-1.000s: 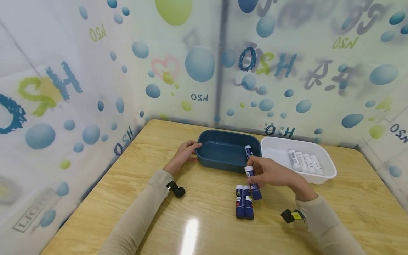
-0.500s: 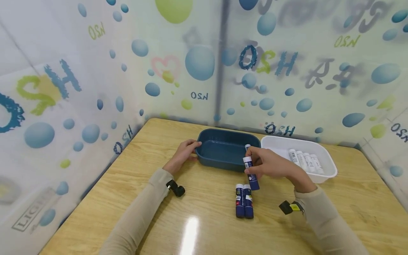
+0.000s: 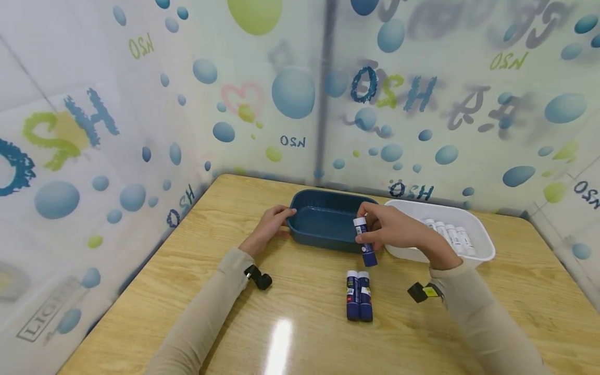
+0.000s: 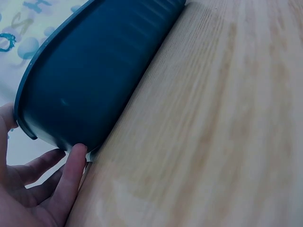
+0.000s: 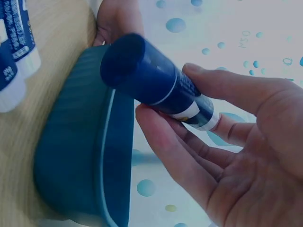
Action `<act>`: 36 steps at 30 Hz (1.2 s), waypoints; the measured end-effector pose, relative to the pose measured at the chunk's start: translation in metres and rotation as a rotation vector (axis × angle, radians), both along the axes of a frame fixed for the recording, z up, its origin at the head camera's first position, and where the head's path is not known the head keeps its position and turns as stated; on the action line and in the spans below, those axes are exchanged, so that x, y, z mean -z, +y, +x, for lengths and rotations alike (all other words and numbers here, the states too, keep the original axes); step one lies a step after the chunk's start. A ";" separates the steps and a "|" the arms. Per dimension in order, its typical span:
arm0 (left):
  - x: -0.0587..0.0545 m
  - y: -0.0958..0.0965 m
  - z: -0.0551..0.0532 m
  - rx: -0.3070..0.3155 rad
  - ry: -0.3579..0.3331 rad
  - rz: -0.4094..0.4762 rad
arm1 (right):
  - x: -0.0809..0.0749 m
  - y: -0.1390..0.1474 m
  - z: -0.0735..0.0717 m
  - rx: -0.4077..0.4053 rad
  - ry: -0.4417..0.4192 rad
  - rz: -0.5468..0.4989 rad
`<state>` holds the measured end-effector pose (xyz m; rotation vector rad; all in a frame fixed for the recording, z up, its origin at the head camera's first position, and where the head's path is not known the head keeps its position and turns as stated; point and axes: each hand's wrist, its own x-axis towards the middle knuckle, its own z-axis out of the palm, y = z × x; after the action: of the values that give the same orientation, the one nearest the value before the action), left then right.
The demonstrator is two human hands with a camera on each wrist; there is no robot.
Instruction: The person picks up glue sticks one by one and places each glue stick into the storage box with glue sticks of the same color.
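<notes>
My right hand (image 3: 398, 226) pinches a blue glue stick (image 3: 365, 245) with a white end, over the front right rim of a dark teal plastic basket (image 3: 323, 245). In the right wrist view, thumb and fingers hold the tilted glue stick (image 5: 151, 75) around its middle. At the basket's left end my left hand (image 3: 269, 226) grips it, thumb at the rim and fingers against the outer wall, as the left wrist view also shows. Two more blue glue sticks (image 3: 359, 297) lie side by side on the table in front. The right hand hides the basket's right end.
To the right, a white basket (image 3: 398, 254), partly behind my right hand, contains several white glue sticks (image 3: 452, 237). Both baskets stand on the wooden table (image 3: 300, 312) near its far edge. Printed curtains (image 3: 290, 156) rise behind and at the left.
The right hand has lifted the blue glue stick away from beside the other two, up and toward the teal basket. It now covers the glue stick seen earlier inside that basket. The left hand stays put.
</notes>
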<state>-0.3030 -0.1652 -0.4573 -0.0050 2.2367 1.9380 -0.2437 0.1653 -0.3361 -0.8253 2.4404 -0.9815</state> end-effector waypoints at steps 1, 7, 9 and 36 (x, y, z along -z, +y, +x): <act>0.000 0.000 -0.001 0.003 -0.003 0.002 | -0.002 -0.001 -0.002 0.003 0.013 0.006; -0.001 -0.001 -0.003 0.005 -0.020 0.008 | -0.011 -0.004 -0.015 0.032 0.051 0.042; -0.002 -0.001 -0.002 0.001 -0.018 0.005 | -0.014 -0.005 -0.020 0.039 0.061 0.053; 0.000 0.001 -0.002 -0.012 -0.007 0.006 | -0.019 -0.009 -0.073 0.087 -0.004 0.118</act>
<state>-0.3051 -0.1644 -0.4571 -0.0240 2.2312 1.9478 -0.3166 0.1560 -0.3172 -0.6827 2.5221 -0.8584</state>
